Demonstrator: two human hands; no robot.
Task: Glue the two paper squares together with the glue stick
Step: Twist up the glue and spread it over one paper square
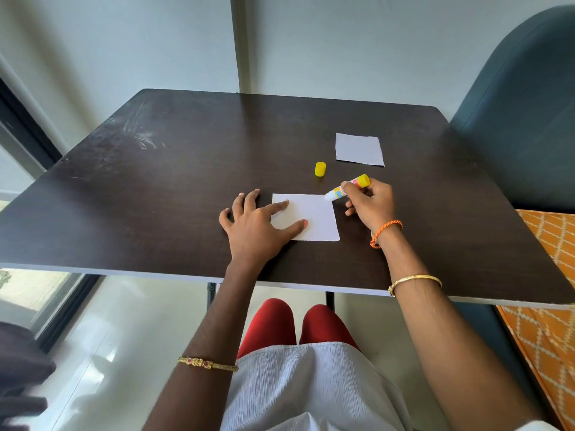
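Now right hand [370, 203] grips glue stick [347, 187], tip on near paper square [314, 217].

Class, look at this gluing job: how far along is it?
Done: the yellow cap is off and stands on the table. In hand: the left hand pins the near paper square while the right hand puts the glue stick to its far right corner. Left: placing the far paper square on top.

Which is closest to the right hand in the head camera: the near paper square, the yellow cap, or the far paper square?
1. Near paper square, just left of the right hand.
2. Yellow cap, ahead and left.
3. Far paper square, farthest back on the table.
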